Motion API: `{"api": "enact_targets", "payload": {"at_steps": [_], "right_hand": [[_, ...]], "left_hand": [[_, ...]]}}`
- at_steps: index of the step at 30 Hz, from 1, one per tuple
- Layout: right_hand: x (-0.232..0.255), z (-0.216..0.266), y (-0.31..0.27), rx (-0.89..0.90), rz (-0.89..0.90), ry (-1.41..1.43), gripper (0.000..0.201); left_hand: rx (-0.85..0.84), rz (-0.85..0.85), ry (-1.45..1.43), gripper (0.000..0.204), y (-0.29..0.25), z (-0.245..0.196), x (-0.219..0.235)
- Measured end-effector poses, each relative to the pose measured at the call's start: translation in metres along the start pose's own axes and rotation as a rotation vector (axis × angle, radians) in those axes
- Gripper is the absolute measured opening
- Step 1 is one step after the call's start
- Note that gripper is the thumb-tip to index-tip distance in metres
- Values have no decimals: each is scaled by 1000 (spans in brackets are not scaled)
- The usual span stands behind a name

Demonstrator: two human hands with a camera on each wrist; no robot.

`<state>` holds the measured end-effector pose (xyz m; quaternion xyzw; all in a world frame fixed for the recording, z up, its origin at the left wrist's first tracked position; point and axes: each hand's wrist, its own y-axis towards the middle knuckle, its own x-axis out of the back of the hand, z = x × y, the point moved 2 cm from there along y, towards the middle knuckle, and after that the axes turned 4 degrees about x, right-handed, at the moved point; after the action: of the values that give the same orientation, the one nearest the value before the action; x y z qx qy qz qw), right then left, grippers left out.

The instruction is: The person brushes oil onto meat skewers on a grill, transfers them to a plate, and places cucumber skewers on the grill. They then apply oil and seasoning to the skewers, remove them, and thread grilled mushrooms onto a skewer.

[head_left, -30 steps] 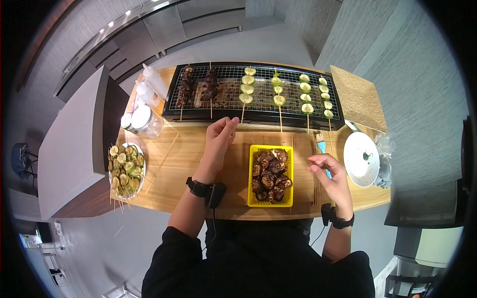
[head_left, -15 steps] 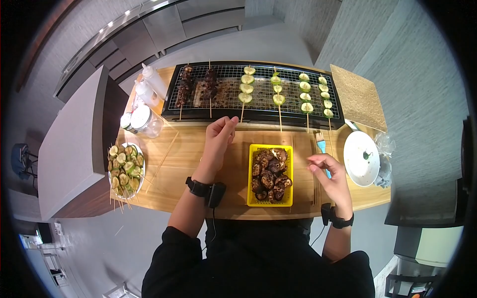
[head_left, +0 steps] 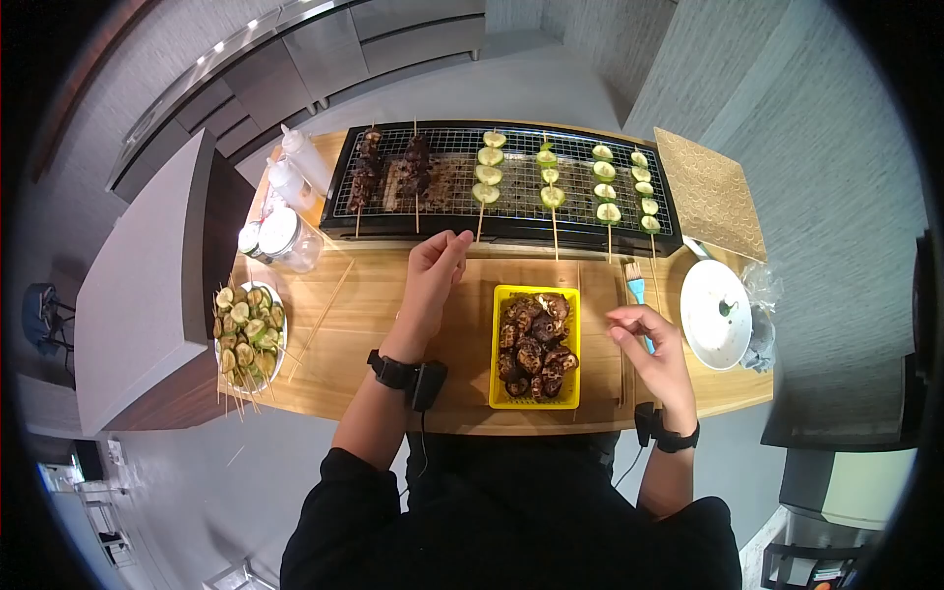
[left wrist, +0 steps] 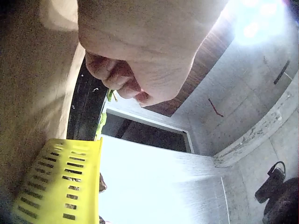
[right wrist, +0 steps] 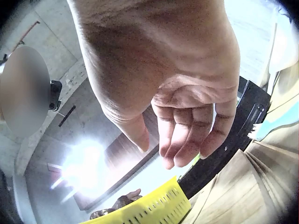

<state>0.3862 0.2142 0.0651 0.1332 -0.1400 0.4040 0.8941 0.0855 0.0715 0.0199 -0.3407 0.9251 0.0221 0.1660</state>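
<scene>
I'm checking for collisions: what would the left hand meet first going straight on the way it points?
Probably the near edge of the black grill, though the left hand may pass above it.

Basket (head_left: 496,344) bright yellow; mushrooms (head_left: 531,356) dk brown w/ paler patches. Zucchini slices (head_left: 487,176) pale green w/ darker rims. Grill (head_left: 334,211) blk. Brush (head_left: 637,289) lt blue. Bowl (head_left: 700,339) white. Board (head_left: 710,197) gold-tan w/ swirly pattern. Surface (head_left: 393,398) lt-brown woodgrain. Sleeves (head_left: 339,497) blk.

Kitchen-type rm, w/ table grill (head_left: 447,234), sauce bottles (head_left: 307,161) & steel-look cabinets (head_left: 324,57).
</scene>
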Motion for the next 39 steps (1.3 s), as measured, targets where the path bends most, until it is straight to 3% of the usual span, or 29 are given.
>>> {"api": "enact_targets", "payload": {"at_steps": [10, 19, 23, 26, 32, 39], "right_hand": [[-1, -2, 0, -4, 2, -7, 18], [24, -12, -2, 44, -106, -230, 8], [39, -17, -11, 10, -188, -276, 12], [46, -21, -20, -116, -236, -263, 14], [48, -36, -32, -101, -255, -635, 14], [39, -49, -32, -102, -234, -842, 17]], "left_hand": [[7, -4, 6, 41, 1, 1, 1], [-12, -31, 28, 42, 0, 4, 1], [-2, -8, 60, 44, -1, 3, -5], [9, 10, 81, 44, -3, 2, -4], [25, 66, 125, 44, -5, -1, -3], [51, 88, 148, 44, -9, -1, -9]]}}
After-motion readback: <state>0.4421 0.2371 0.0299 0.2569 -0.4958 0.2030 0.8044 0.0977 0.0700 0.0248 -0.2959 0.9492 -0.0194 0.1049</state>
